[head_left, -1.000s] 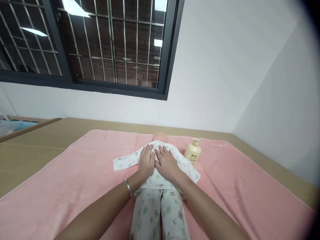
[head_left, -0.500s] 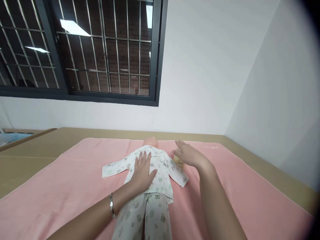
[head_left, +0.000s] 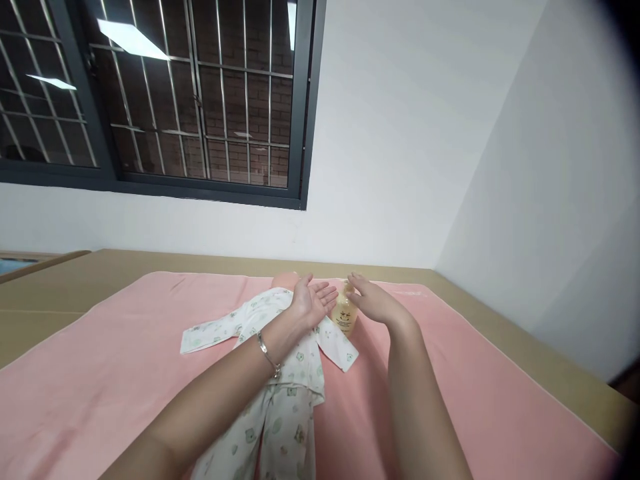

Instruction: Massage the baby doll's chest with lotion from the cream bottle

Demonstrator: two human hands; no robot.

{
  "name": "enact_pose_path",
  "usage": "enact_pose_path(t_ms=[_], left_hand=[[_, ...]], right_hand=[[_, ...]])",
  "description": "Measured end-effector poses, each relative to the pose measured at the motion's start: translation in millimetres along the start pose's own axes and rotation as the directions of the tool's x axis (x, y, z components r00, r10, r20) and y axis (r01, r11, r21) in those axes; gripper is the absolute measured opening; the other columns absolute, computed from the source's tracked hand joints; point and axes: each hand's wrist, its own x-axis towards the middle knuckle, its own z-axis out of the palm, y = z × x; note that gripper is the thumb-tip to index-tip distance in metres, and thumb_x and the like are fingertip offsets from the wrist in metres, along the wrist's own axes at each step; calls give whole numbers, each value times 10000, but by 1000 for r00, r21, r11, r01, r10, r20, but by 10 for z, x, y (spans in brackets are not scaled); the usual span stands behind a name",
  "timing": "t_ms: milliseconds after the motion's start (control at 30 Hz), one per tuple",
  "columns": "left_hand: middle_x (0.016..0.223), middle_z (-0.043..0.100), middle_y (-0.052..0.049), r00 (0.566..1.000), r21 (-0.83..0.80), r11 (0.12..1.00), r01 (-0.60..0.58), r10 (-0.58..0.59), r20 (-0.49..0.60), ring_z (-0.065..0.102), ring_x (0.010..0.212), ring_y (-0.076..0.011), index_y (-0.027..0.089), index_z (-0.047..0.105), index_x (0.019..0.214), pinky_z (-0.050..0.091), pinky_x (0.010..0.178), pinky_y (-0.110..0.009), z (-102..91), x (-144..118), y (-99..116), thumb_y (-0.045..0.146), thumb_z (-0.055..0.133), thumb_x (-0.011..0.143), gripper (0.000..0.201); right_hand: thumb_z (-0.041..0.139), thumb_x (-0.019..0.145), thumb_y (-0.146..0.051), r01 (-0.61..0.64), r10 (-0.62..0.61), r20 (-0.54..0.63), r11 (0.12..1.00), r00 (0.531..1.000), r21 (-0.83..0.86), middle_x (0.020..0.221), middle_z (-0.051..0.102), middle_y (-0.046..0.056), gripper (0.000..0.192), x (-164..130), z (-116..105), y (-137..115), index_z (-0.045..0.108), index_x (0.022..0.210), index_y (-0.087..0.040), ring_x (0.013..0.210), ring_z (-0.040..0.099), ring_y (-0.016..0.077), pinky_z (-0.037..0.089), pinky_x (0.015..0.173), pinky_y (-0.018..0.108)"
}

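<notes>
A doll (head_left: 286, 280) lies on its back, dressed in a white top (head_left: 265, 305) and trousers (head_left: 287, 427) with a small green print. My left hand (head_left: 313, 303) is over the upper part of the top, turned palm up with its fingers stretched out and holding nothing. Just right of its fingertips stands a pale yellow bottle (head_left: 345, 317) with a face printed on it. My right hand (head_left: 375, 301) is at the bottle's upper end, fingers extended. Whether it touches the bottle top cannot be made out. The doll's face is mostly hidden.
A pink cloth (head_left: 135, 340) covers most of the tan surface (head_left: 125, 263). White walls (head_left: 380, 133) rise behind and to the right. A dark-framed window (head_left: 305, 133) with metal bars is at the upper left.
My left hand has lifted from the doll's top, turned palm up and moved right towards the bottle. My right hand stays by the bottle, which now shows more fully. The view has shifted slightly right.
</notes>
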Motion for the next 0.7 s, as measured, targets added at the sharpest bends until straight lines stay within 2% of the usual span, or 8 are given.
enact_pose_path(t_ms=[67, 200, 300, 367, 467, 567, 700], left_hand=[[1411, 451, -268, 1000, -39, 999, 9, -10, -24, 511, 1280, -273, 10, 353, 1399, 533, 898, -331, 42, 73, 20, 506, 352, 891, 710], [1392, 466, -268, 1000, -91, 996, 0, -2, -19, 564, 1219, -272, 26, 321, 1424, 558, 852, -337, 104, 185, 35, 453, 337, 910, 668], [1336, 513, -277, 999, -110, 994, -8, 4, -33, 601, 1164, -266, 7, 359, 1396, 568, 822, -322, 153, 214, 29, 436, 364, 911, 648], [1311, 534, -274, 999, -113, 994, -2, -3, -51, 615, 1138, -259, 2, 393, 1371, 569, 822, -314, 168, 211, 20, 428, 378, 908, 629], [1299, 547, -263, 996, -116, 992, 49, -57, -68, 623, 1123, -260, 13, 432, 1339, 569, 839, -327, 128, 156, 0, 426, 384, 905, 601], [1304, 554, -243, 995, -129, 990, 53, -64, -79, 623, 1128, -262, 34, 444, 1325, 563, 868, -338, -1, 3, -16, 370, 411, 897, 545], [1344, 541, -213, 998, -167, 986, 23, -32, -54, 620, 1144, -263, 86, 427, 1331, 552, 904, -370, -242, -308, 39, 296, 424, 881, 497]], right_hand=[[378, 936, -274, 42, -42, 3, 999, 999, 11, 1531, 331, 133, 558, 43, 37, -24, 359, 1462, -91, 1435, 252, 214, 255, 1138, 349], [358, 925, -214, 65, -65, 3, 997, 998, -46, 1458, 455, 123, 473, 83, 96, -75, 485, 1373, -129, 1346, 417, 220, 325, 1068, 322], [345, 911, -168, 51, -59, -49, 989, 997, -141, 1259, 629, 111, 385, 89, 122, -127, 588, 1210, -156, 1144, 584, 220, 392, 939, 299], [341, 918, -187, 15, -32, -81, 979, 996, -202, 1127, 684, 103, 340, 96, 141, -162, 611, 1124, -169, 1005, 636, 223, 417, 836, 296], [338, 936, -229, -5, -28, -126, 967, 992, -256, 1140, 678, 109, 351, 115, 178, -200, 593, 1171, -176, 1003, 636, 235, 421, 801, 305], [344, 946, -251, -17, -24, -148, 964, 989, -267, 1276, 618, 121, 407, 135, 223, -214, 529, 1300, -171, 1129, 591, 244, 412, 885, 330], [338, 955, -274, -43, 14, -113, 965, 993, -257, 1416, 504, 131, 470, 150, 293, -256, 455, 1394, -154, 1301, 456, 256, 386, 980, 378]])
